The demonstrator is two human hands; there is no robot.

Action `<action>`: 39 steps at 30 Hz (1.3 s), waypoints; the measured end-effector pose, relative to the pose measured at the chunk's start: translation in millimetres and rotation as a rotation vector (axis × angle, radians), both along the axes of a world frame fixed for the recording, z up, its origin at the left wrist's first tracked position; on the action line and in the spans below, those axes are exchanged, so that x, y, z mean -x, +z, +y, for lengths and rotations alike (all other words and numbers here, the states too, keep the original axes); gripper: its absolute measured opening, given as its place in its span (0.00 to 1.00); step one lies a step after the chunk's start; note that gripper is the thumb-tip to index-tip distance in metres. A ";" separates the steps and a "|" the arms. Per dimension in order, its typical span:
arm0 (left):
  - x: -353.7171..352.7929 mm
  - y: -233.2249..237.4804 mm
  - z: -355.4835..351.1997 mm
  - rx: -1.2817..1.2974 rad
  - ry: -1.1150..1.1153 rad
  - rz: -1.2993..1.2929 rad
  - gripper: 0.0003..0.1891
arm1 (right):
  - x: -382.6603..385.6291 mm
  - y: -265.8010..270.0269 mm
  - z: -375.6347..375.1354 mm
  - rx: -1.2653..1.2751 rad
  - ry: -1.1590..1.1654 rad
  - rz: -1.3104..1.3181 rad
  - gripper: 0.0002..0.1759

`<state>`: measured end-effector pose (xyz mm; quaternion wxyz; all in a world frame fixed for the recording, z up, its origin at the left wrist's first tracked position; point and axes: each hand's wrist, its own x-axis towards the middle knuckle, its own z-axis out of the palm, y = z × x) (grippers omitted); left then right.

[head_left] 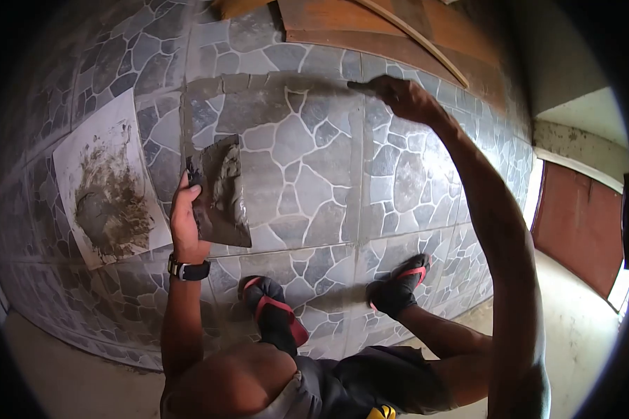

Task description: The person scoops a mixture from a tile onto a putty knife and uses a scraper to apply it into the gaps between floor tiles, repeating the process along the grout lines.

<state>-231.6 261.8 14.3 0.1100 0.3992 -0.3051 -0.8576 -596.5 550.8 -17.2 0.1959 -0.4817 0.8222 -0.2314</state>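
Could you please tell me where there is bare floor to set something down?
Bare tiles lie between the mortar board in the left hand and the outstretched right hand. It is crowded by the white sheet, the wooden boards and the sandals.

Premises: a dwelling floor under tiling, effectively a small construction site. Evidence: stone-pattern tiles [307, 174] laid across the centre, with a grey smear [258, 87] over them toward 12 o'clock. A mortar board [223, 195] carries grey mix. At 9 o'clock a white sheet [66, 164] bears a mortar heap [112, 209]. Bare concrete [573, 328] at 4 o'clock, timber planks [398, 28] at 12 o'clock, red door [580, 223] at 3 o'clock.
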 end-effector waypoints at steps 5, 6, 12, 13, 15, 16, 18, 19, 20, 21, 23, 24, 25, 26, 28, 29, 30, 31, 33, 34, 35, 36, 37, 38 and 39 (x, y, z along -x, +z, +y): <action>10.6 15.5 13.4 -0.044 -0.089 0.044 0.26 | 7.2 -20.0 -26.8 -0.080 0.042 0.114 0.12; 14.4 21.9 15.9 -0.019 -0.086 0.017 0.26 | 10.3 -34.6 -26.7 -0.014 0.073 0.167 0.12; 19.8 6.5 12.8 -0.004 -0.048 -0.068 0.25 | -60.4 -80.1 24.9 0.010 0.135 0.861 0.14; 23.9 8.8 13.7 -0.006 -0.057 -0.055 0.25 | -86.3 -72.2 31.5 0.080 0.121 0.734 0.15; 32.9 13.9 15.7 -0.009 -0.057 -0.047 0.25 | -136.3 -53.4 45.3 0.187 0.105 0.556 0.16; 39.7 19.6 18.6 0.001 -0.079 -0.023 0.25 | -159.9 -45.0 54.0 0.229 0.095 0.486 0.16; 51.5 31.4 25.9 0.014 -0.135 0.015 0.25 | -205.9 -38.8 75.3 -0.017 0.065 0.304 0.27; 54.3 28.7 25.7 -0.056 -0.153 0.079 0.25 | -228.6 -29.5 82.3 -0.067 0.071 0.473 0.28; 59.7 26.7 27.0 -0.067 -0.159 0.089 0.25 | -245.8 -32.0 86.9 -0.079 -0.015 0.044 0.28; 62.0 25.6 29.8 -0.079 -0.164 0.094 0.25 | -263.2 -29.5 92.6 -0.094 -0.023 0.039 0.28; 63.2 23.1 32.7 -0.073 -0.198 0.094 0.25 | -289.9 -19.9 99.2 -0.090 -0.082 -0.001 0.27; 62.8 21.3 34.1 -0.081 -0.199 0.083 0.25 | -301.1 -16.4 102.9 -0.097 -0.098 -0.021 0.27; 63.0 19.6 35.4 -0.088 -0.199 0.073 0.25 | -311.5 -13.2 105.6 -0.104 -0.107 -0.022 0.27; 62.5 20.0 37.1 -0.095 -0.200 0.065 0.25 | -320.7 -8.6 108.7 -0.111 -0.117 -0.022 0.27; 60.5 22.2 38.5 -0.095 -0.210 0.069 0.24 | -327.8 1.4 118.6 -0.292 -0.100 -0.275 0.27; 57.6 21.0 38.0 -0.091 -0.215 0.073 0.24 | -325.2 6.0 123.6 -0.383 -0.088 -0.399 0.27; 54.3 19.1 37.2 -0.089 -0.221 0.073 0.24 | -319.4 13.8 127.3 -0.358 -0.165 -0.541 0.26; 52.3 16.5 35.9 -0.088 -0.209 0.070 0.24 | -312.3 22.6 133.0 -0.332 -0.240 -0.684 0.26; 46.7 13.2 33.8 -0.088 -0.186 0.053 0.24 | -293.1 37.9 142.3 -0.262 -0.362 -0.899 0.25; 43.0 13.7 32.9 -0.072 -0.183 0.046 0.23 | -285.1 31.3 152.9 -0.131 -0.358 -0.861 0.19; 40.5 15.1 31.5 -0.056 -0.184 0.043 0.23 | -277.9 22.6 165.7 -0.003 -0.348 -0.817 0.14; 39.0 16.5 28.9 -0.037 -0.183 0.044 0.23 | -258.1 44.6 158.2 0.129 -0.494 -0.979 0.13; 34.9 14.6 24.2 -0.047 -0.171 0.065 0.23 | -239.7 63.3 145.3 -0.079 -0.560 -0.914 0.16; 32.1 13.8 20.0 -0.042 -0.155 0.064 0.23 | -225.6 76.7 134.4 -0.286 -0.624 -0.842 0.18; 29.6 13.3 16.2 -0.038 -0.138 0.062 0.23 | -214.6 80.0 130.7 -0.336 -0.645 -0.808 0.21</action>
